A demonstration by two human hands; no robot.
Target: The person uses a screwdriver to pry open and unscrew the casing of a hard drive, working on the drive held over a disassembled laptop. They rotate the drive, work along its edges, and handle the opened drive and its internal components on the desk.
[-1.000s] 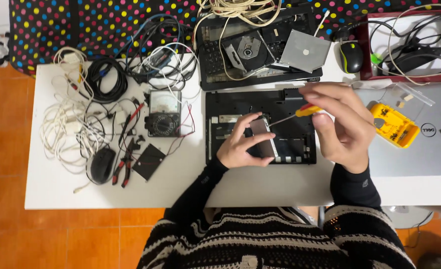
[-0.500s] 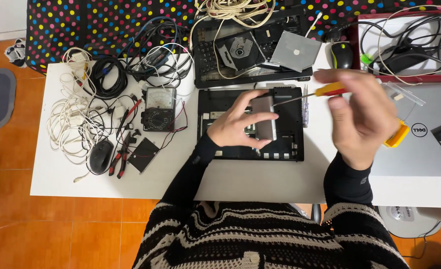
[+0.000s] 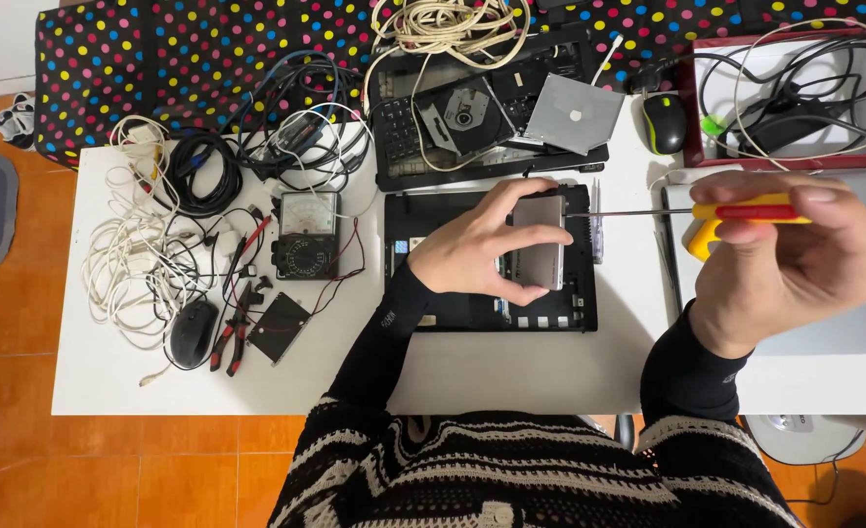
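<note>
Lifted clear now, right hand (image 3: 790, 259), up and out to the right of where it hovered half a second ago, away from the opened laptop base (image 3: 492, 259). Fingers and thumb clamped around the red-and-yellow handle of the screwdriver (image 3: 692, 211), shaft pointing left, level, tip just at the right edge of the silver drive. Raised too, compared with a second ago: silver hard drive (image 3: 539, 241), then lying low in the base, now tilted up out of its bay. Left hand (image 3: 477, 249) wrapped over it, fingers pinched on the top and bottom edges, thumb below. Black base flat on the white table (image 3: 511, 376), directly ahead of the striped sweater. Behind it, a second dismantled black laptop (image 3: 399, 127) with an optical drive (image 3: 467, 108) and a grey square plate (image 3: 575, 112) lying on top. Left of the base, an analogue multimeter (image 3: 306, 235) with red and black leads, then cables, pliers (image 3: 233, 328) and a black mouse (image 3: 194, 332). Far right, another mouse (image 3: 664, 122) beside a red-rimmed tray of cables (image 3: 692, 108). Partly hidden behind the right hand: a yellow tool, kind not clear.
</note>
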